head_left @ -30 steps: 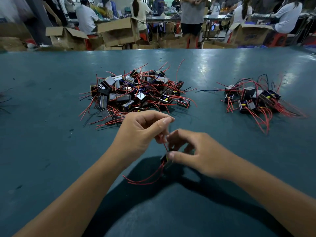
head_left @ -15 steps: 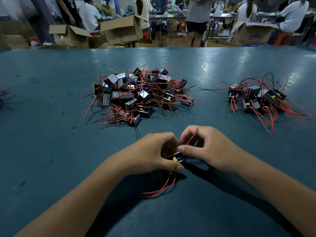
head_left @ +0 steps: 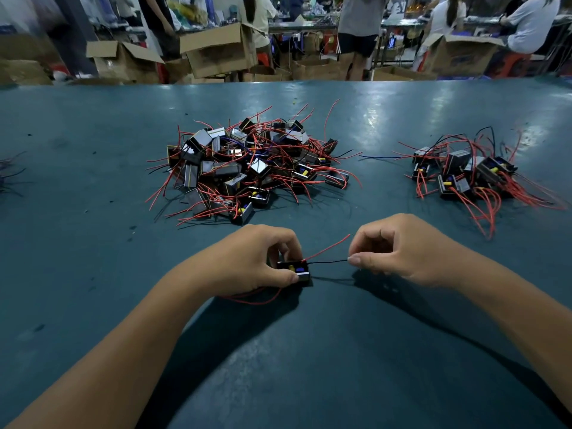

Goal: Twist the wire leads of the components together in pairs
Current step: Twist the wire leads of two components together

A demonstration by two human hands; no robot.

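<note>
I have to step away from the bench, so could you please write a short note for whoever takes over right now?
Left hand grips one component on the table. Right hand pinches the end of its black lead, drawn straight; its red lead lies beside it, not yet twisted.
Big pile ahead of the left hand; smaller pile to the right.
Left: twist these two leads, then go on with the pile.

Hands stretching a component's wires
Left hand [head_left: 247, 258] grips the component [head_left: 295, 270]; right hand [head_left: 399, 249] pinches its black wire [head_left: 328, 261], red wire [head_left: 328, 247] beside it.
</note>
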